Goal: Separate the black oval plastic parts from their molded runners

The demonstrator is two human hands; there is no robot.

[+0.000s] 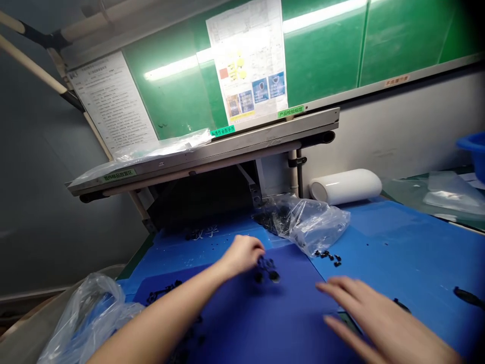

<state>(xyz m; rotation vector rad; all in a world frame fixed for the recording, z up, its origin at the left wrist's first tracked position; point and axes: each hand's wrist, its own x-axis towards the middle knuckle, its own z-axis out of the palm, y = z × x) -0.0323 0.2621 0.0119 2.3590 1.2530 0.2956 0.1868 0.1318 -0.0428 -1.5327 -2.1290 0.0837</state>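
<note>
My left hand [242,254] reaches forward over the dark blue mat [265,318], its fingers curled down onto a small cluster of black parts [267,269]. Whether the fingers pinch any of them is hidden. My right hand [373,316] lies flat and spread on the mat's right edge, holding nothing. A clear plastic bag [308,222] with small black parts inside lies just beyond both hands. A few loose black parts [329,257] sit at its mouth.
A white roll [346,186] lies behind the bag. A sloped metal shelf [212,151] overhangs the bench's back. Another clear bag [87,318] hangs at the lower left. More black parts [162,292] lie on the left; a black piece [468,297] lies far right. A blue bin [475,151] sits at right.
</note>
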